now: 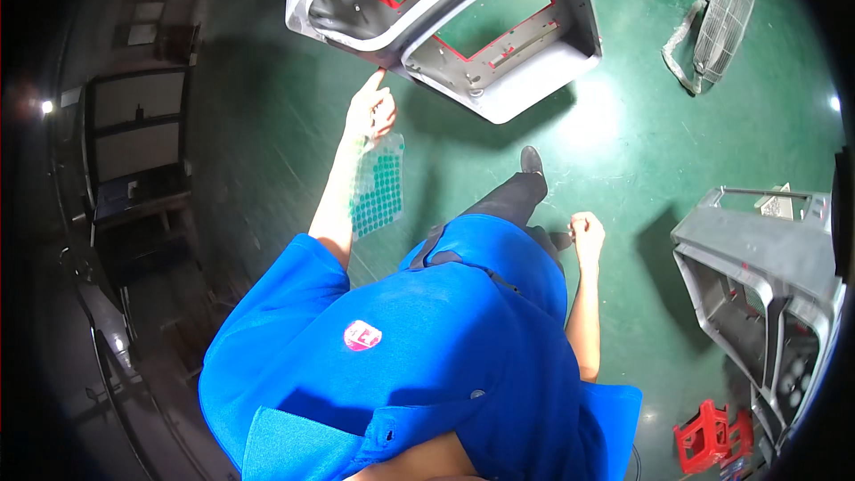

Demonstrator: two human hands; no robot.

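My left hand (372, 111) reaches forward, its index finger stretched out against the near lower edge of a large silver-grey metal housing (534, 89). The other fingers are curled. From them hangs a clear sheet with rows of green round dots (381, 187), overlapping my forearm. The housing has two big rounded openings, with red strips along inner cut-outs. My right hand (587, 237) is low at my right side, away from the housing, with its fingers curled together. Whether something small is pinched there cannot be made out.
Another grey metal housing (739, 240) stands at the right, with a red plastic stool (702, 436) near it. A caged fan (721, 31) is at the far right. Dark racks (138, 142) line the left side. My shoe (532, 160) rests on the green floor (623, 169).
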